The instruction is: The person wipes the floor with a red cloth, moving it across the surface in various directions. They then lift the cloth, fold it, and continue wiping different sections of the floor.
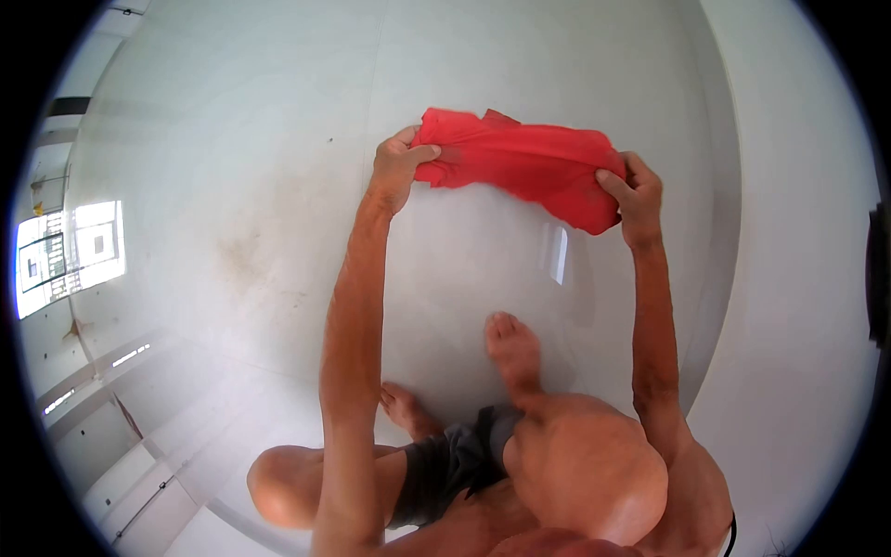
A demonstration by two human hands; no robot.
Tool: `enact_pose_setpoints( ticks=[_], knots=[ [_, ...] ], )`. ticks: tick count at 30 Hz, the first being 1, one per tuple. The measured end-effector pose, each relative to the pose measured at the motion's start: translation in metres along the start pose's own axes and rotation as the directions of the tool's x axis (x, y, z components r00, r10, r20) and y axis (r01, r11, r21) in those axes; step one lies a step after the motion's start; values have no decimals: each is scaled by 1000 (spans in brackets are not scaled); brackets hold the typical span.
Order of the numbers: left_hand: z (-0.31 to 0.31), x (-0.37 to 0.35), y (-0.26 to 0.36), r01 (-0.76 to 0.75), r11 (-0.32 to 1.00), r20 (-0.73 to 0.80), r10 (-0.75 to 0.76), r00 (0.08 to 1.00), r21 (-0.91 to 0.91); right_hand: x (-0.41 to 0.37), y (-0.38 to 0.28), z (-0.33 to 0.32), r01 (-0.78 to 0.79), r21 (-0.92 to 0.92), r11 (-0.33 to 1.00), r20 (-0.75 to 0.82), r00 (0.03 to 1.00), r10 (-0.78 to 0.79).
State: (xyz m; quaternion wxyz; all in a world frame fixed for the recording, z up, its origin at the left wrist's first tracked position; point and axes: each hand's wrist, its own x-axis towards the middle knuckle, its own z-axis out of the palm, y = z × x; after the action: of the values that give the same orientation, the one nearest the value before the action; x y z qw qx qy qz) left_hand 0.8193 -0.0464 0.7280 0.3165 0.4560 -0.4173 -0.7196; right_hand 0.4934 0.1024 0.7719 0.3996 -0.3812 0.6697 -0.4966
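Observation:
A red cloth (520,162) is stretched between my two hands in front of me, over the pale floor. My left hand (401,167) pinches its left end, with the thumb lying on top. At the other end my right hand (636,193) grips the fabric between thumb and fingers. The cloth is folded or bunched, and its lower right part sags below my right hand. Both arms are extended forward past my knees.
Glossy pale floor (260,186) spreads around me, with a brown smudge (241,260) on the left. A white wall (798,278) rises along the right. My bare feet (510,348) and bent knees are below the cloth. A bright window (70,255) shows at far left.

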Motion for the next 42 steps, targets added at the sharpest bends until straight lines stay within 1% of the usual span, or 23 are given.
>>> enact_pose_setpoints(
  ticks=[2, 4, 5, 7, 8, 10, 11, 12, 15, 18, 21, 23, 24, 26, 27, 30, 32, 33, 34, 35, 38, 41, 42],
  knots=[
    [-3, -21, 5, -126, 991, 7, 126, 992, -32, -34, -33, -1, 194, -262, 945, -14, 979, -205],
    [-6, -40, 11, -202, 979, -51, 201, 978, -2, -67, -30, 3, 509, -489, 708, 247, 860, -447],
    [-14, -54, 8, -141, 952, -93, 172, 981, 271, -82, -27, 1, 648, -551, 526, 389, 757, -526],
    [-12, -80, -22, -223, 836, -69, 295, 953, 502, -100, 10, 2, 767, -528, 364, 505, 629, -591],
    [-16, -89, -43, -251, 757, -50, 350, 936, 603, -109, 37, 5, 817, -505, 279, 564, 557, -609],
    [-68, -98, -94, -450, 315, 243, 522, 818, 836, -117, 91, 17, 795, -560, 234, 623, 590, -513],
    [-68, -89, -86, -407, 251, 243, 498, 832, 878, -94, 96, 17, 785, -582, 215, 649, 607, -459],
    [-65, -98, -94, -369, 183, 247, 472, 846, 911, -97, 100, 19, 768, -601, 223, 638, 629, -444],
    [-61, -115, -121, -334, 291, 171, 468, 867, 897, -115, 109, 14, 709, -661, 247, 596, 696, -401],
    [-56, -117, -124, -210, 317, -31, 612, 790, 925, -126, 105, 18, 645, -710, 281, 544, 757, -362],
    [-37, -97, -106, -162, 512, -196, 573, 796, 843, -130, 106, 32, 571, -760, 311, 480, 815, -324],
    [3, -79, -83, -98, 508, -240, 558, 794, 856, -135, 105, 37, 498, -800, 334, 399, 858, -323],
    [18, -69, -76, -66, 507, -264, 550, 793, 860, -137, 104, 40, 430, -799, 419, 325, 897, -300],
    [33, -46, -75, 29, 448, -252, 446, 859, 893, -140, 104, 44, 279, -772, 572, 172, 957, -236],
    [39, -39, -74, 68, 414, -244, 389, 888, 908, -142, 105, 43, 241, -763, 600, 135, 967, -217],
    [37, -24, -101, -212, 398, -82, 606, 791, 892, -142, 111, 40, 104, -715, 691, 8, 990, -141],
    [41, -51, -81, -289, 428, 0, 559, 829, 856, -143, 108, 41, -4, -654, 757, -85, 994, -68],
    [42, -67, -75, -323, 444, 41, 537, 843, 836, -140, 104, 41, -106, -551, 828, -150, 988, 28],
    [37, -80, -78, -424, 266, 289, 426, 857, 865, -135, 97, 42, -205, -433, 878, -202, 971, 127],
    [34, -94, -85, -538, 98, 500, 261, 826, 837, -132, 90, 42, -298, -306, 904, -238, 944, 231],
    [21, -121, -115, -747, 40, 668, 418, 616, 664, -113, 87, 40, -530, 74, 844, -271, 804, 529],
    [2, -124, -125, -510, 162, 337, 580, 742, 845, -102, 104, 35, -504, 105, 857, -268, 816, 513],
    [1, -123, -128, -358, 225, 138, 643, 753, 906, -102, 109, 34, -487, 91, 868, -277, 825, 492]
  ],
)
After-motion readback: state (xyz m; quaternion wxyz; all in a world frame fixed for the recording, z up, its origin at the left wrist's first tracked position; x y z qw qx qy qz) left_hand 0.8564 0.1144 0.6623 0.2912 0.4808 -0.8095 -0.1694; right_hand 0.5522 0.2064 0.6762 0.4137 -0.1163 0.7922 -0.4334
